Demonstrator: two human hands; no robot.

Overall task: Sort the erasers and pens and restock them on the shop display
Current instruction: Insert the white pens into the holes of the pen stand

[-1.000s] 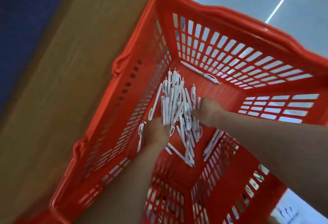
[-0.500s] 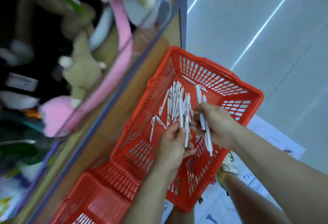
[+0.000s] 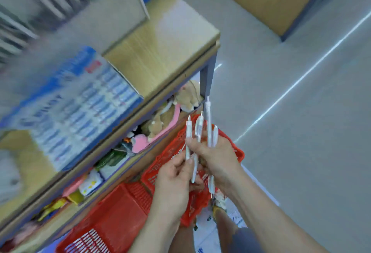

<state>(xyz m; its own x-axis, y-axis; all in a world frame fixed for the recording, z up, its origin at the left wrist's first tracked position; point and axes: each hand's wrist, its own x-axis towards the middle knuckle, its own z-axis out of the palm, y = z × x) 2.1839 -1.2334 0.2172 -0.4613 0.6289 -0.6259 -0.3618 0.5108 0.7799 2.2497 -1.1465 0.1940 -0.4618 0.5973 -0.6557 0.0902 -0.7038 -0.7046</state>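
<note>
wooden shelf (image 3: pixel 160 52) on the left, grey shop floor (image 3: pixel 281 112)
over the red basket (image 3: pixel 240 153): right hand (image 3: pixel 216 158) fingers wrapped round a bunch of white pens (image 3: pixel 208 124), left hand (image 3: pixel 174 174) fingers pinching one's lower end.

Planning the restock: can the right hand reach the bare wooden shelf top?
Probably yes: nothing stands between the right hand and the bare shelf top, though it grips pens, as does the left hand.
</note>
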